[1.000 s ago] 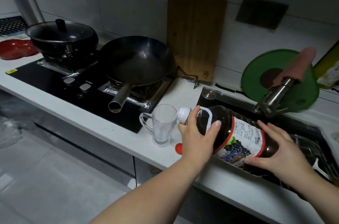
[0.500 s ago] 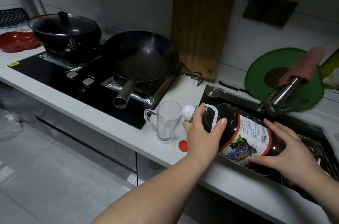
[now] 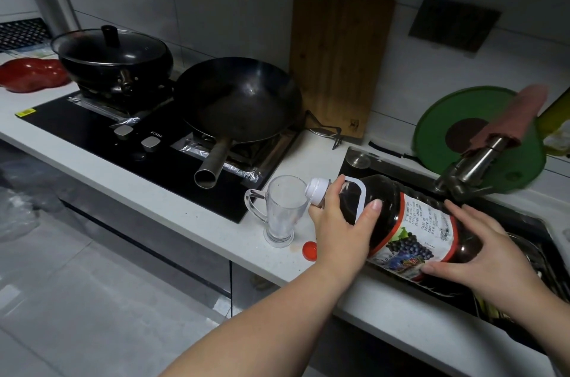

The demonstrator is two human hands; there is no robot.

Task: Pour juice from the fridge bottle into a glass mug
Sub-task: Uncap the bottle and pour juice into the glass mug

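1. The glass mug stands upright on the white counter, just right of the hob, with its handle turned left. It looks empty. With its narrow foot it will probably tip easily, so the stream should land in the middle and the spout should not lean on the rim.
2. A red cap lies on the counter by the mug's foot, so the bottle's mouth is likely open.
3. The left hand grips the bottle's neck, fingers curled round under the handle loop and thumb laid over the top. This hand should only steer and hold the mouth steady above the mug.
4. The bottle is held in the air, lying almost level to the right of the mug. Its white spout is right at the mug's rim. Dark juice fills much of it, so it may gulp and splash; a slow tilt seems wise.
5. The right hand clasps the base end, fingers spread over the label and thumb beneath. Raising this end gently should set the flow.
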